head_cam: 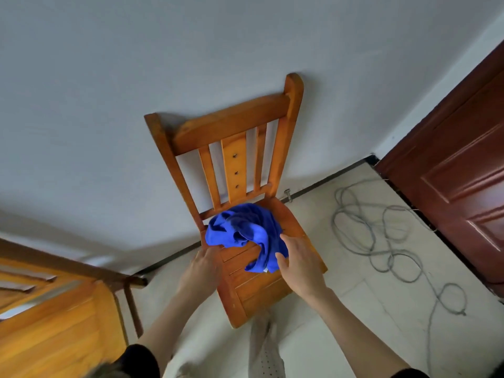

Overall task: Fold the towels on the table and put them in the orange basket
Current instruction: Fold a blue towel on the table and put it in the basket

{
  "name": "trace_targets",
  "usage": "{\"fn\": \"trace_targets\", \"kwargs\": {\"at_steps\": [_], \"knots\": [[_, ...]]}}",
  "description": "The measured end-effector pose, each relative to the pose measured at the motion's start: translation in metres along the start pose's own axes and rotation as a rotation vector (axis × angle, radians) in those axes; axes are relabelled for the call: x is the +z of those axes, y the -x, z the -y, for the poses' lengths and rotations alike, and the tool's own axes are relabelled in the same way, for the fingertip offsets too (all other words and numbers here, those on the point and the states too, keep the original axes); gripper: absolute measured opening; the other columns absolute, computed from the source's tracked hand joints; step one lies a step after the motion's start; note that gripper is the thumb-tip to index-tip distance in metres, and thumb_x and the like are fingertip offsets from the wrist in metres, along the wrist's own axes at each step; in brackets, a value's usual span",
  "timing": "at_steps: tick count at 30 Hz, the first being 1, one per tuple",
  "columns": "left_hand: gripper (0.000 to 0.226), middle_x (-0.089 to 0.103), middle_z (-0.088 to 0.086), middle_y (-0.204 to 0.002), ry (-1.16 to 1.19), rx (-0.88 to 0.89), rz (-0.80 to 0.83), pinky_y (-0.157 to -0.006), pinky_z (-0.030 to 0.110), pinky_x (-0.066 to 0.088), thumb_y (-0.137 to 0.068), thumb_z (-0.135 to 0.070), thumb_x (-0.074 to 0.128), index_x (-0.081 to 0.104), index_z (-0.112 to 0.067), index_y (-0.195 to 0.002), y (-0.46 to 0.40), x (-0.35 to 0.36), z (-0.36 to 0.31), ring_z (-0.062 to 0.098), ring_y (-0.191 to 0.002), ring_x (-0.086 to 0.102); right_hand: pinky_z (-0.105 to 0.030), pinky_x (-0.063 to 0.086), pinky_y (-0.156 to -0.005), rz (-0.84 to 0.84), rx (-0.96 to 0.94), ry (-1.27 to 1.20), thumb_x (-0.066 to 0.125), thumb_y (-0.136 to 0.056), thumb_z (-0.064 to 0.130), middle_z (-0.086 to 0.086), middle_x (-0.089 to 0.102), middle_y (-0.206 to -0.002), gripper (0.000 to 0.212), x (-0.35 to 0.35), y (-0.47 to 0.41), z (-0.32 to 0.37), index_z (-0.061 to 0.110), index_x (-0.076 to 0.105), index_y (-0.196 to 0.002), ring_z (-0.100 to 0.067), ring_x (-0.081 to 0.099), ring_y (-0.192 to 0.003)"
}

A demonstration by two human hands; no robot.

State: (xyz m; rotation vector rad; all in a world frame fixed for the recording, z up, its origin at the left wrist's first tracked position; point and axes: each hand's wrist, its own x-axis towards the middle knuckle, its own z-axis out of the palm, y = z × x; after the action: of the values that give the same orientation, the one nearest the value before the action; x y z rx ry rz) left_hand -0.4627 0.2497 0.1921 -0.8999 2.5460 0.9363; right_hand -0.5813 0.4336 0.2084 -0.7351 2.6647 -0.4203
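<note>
A crumpled blue towel [245, 231] lies on the seat of a wooden chair [261, 282] that stands against the wall. My left hand [206, 266] reaches to the towel's lower left edge; its fingertips are hidden under the cloth, so its hold is unclear. My right hand [297, 257] lies against the towel's right side with fingers fairly straight and the thumb by the hanging corner. No orange basket is in view.
A wooden table [54, 323] fills the lower left corner. A grey cable [381, 236] lies in loops on the tiled floor to the right. A dark red door [458, 173] stands at the far right. My trouser leg [266, 350] shows below.
</note>
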Motion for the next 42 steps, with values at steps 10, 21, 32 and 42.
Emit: {"fn": "trace_targets", "kwargs": {"at_steps": [10, 21, 32, 42], "knots": [[0.043, 0.046, 0.008, -0.139, 0.135, -0.257, 0.025, -0.095, 0.04, 0.041, -0.095, -0.015, 0.044, 0.04, -0.017, -0.138, -0.108, 0.088, -0.002, 0.027, -0.125, 0.045, -0.033, 0.041, -0.101, 0.258, -0.103, 0.02, 0.04, -0.099, 0.03, -0.002, 0.048, -0.137, 0.046, 0.075, -0.11, -0.062, 0.016, 0.033, -0.142, -0.019, 0.046, -0.124], [0.028, 0.064, 0.011, -0.112, 0.327, -0.487, -0.203, -0.07, 0.028, 0.038, -0.088, -0.021, 0.059, 0.057, -0.008, -0.112, -0.201, 0.143, 0.022, 0.025, -0.093, 0.057, -0.037, 0.045, -0.094, 0.342, -0.116, -0.054, 0.04, -0.099, 0.033, -0.004, 0.05, -0.135, 0.044, 0.171, -0.158, -0.072, 0.018, 0.036, -0.141, -0.022, 0.05, -0.12], [0.017, 0.057, -0.005, -0.085, 0.392, -0.167, -0.209, -0.056, -0.004, 0.036, -0.093, -0.014, 0.052, 0.062, -0.011, -0.106, -0.177, 0.097, -0.01, -0.004, -0.069, 0.05, -0.039, 0.047, -0.082, 0.155, -0.122, -0.174, 0.051, -0.093, 0.035, -0.005, 0.064, -0.107, 0.029, 0.157, -0.167, -0.031, 0.014, 0.061, -0.112, -0.023, 0.058, -0.1], [0.013, 0.058, 0.0, -0.076, 0.36, -0.05, -0.192, -0.053, 0.014, 0.032, -0.091, -0.011, 0.051, 0.064, -0.013, -0.093, -0.128, 0.009, -0.039, 0.018, -0.07, 0.051, -0.016, 0.038, -0.074, 0.068, -0.077, -0.416, 0.049, -0.095, 0.015, -0.008, 0.068, -0.103, 0.023, 0.054, -0.144, -0.014, 0.008, 0.062, -0.112, -0.021, 0.061, -0.094]]}}
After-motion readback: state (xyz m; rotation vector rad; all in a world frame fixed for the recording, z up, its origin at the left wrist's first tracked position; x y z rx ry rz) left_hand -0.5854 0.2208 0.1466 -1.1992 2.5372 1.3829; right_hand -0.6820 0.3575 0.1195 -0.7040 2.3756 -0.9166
